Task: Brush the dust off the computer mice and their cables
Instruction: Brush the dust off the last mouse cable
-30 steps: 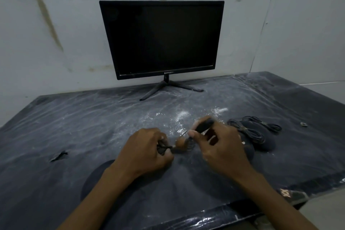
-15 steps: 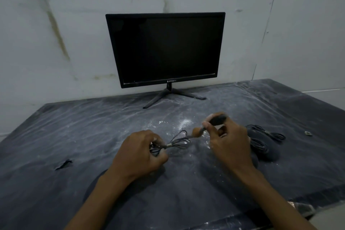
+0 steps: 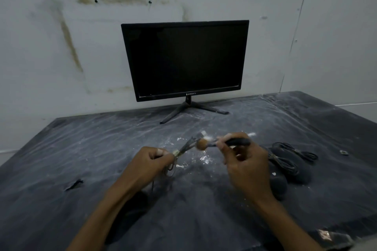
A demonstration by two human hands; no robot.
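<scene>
My left hand pinches a bundled mouse cable, lifted above the dusty black table. A thin strand of that cable hangs down below the hand toward a dark mouse under my left forearm. My right hand grips a small brush by its black handle. The brown bristle head touches the far end of the cable bundle. Two more black mice with coiled cables lie just right of my right hand.
A black monitor on a splayed stand stands at the back against the white wall. White powder patches lie under my hands. A tear marks the table cover at left. A small object sits far right.
Both hands have risen off the table with the cable bundle. The brush head has slid outward along the bundle to its far end. The camera has tilted up slightly.
</scene>
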